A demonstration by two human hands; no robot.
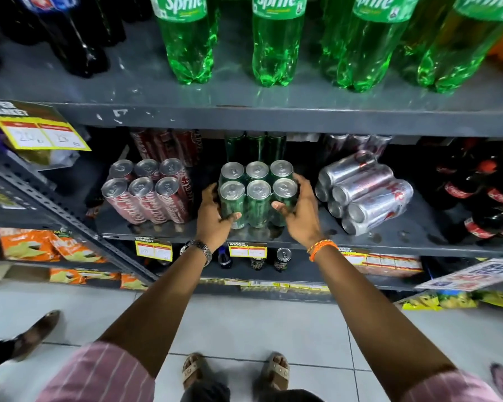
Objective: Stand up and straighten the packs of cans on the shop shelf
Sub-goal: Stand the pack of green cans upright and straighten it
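Observation:
A shrink-wrapped pack of green cans point(257, 195) stands upright at the middle of the grey shelf point(186, 232). My left hand point(214, 214) grips its left side and my right hand point(298, 211) grips its right side, thumbs across the front. To its left stands an upright pack of red cola cans point(148, 192), leaning slightly. To the right a pack of silver cans point(363, 191) lies on its side, tilted. More red, green and silver packs stand behind in the shadow.
Green Sprite bottles point(276, 42) and dark bottles fill the shelf above. Small dark cola bottles point(482, 195) crowd the right end. Price tags point(247, 250) hang on the shelf edge. Single cans stand on the shelf below. Another person's shoe point(35, 335) is on the tiled floor at left.

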